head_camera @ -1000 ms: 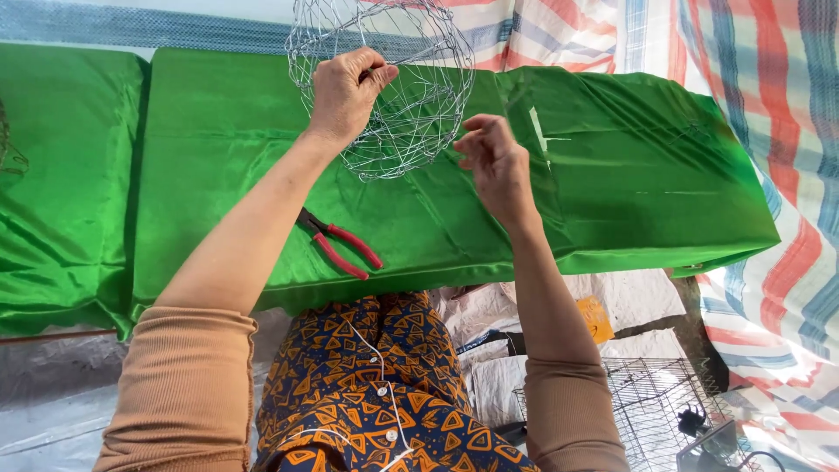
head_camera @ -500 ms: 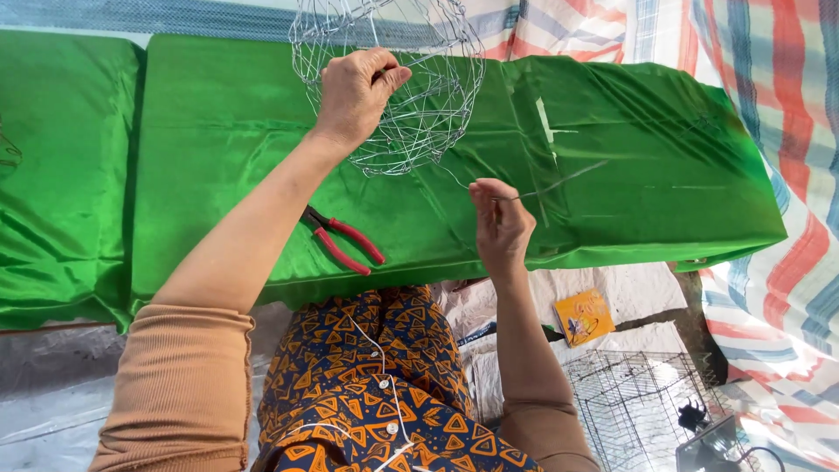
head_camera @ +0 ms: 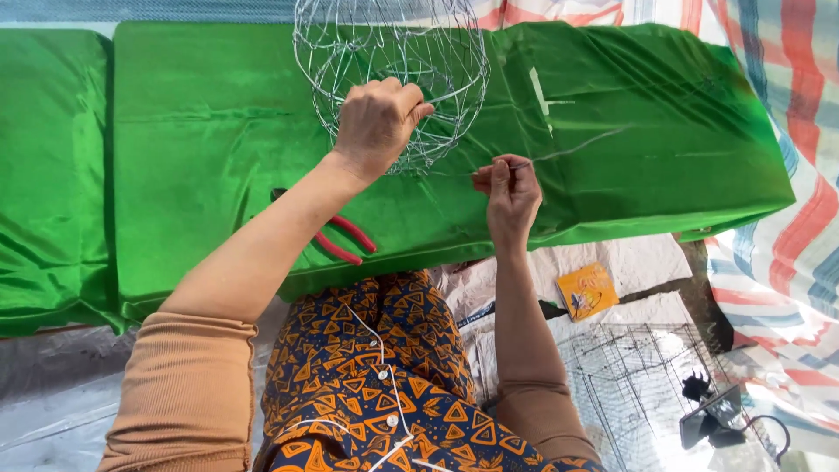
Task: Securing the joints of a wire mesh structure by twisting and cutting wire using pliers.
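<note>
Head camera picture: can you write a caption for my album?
Left hand steadies a round wire basket on green cloth while right hand pinches a thin wire.

the wire ball frame (head_camera: 393, 61) is silvery grey against a glossy bright green cloth (head_camera: 218, 131) with a pale strip. the pliers (head_camera: 345, 240) have red handles. the sleeves (head_camera: 188, 393) are plain tan; the garment (head_camera: 367, 367) shows orange triangles on dark navy. the tarp (head_camera: 786, 52) is striped red, blue and white. a small packet (head_camera: 587, 291) is yellow-orange.
</note>
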